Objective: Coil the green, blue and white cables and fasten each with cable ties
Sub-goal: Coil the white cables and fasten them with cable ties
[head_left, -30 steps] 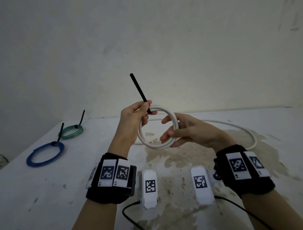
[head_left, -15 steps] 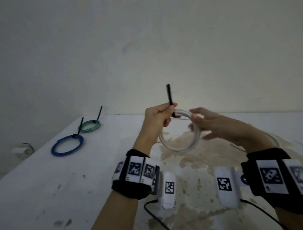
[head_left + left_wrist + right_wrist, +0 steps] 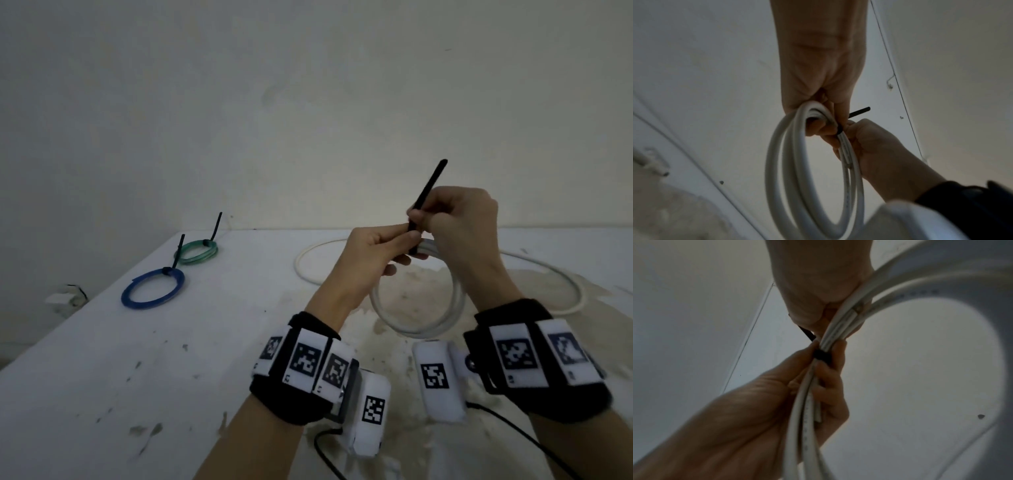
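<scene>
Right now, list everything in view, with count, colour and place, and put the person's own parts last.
white cable: one, white, coiled and held above the table, its loose length trailing on the table.
cable tie: one, black, wrapped round the white coil, tail pointing up.
blue cable: one, blue, coiled and tied, on the table at far left.
green cable: one, green, coiled and tied, behind the blue one.
table: one, white, stained.
wall: one, off-white, behind the table.
left hand: holds the coil at the tie.
right hand: pinches the tie's tail.
</scene>
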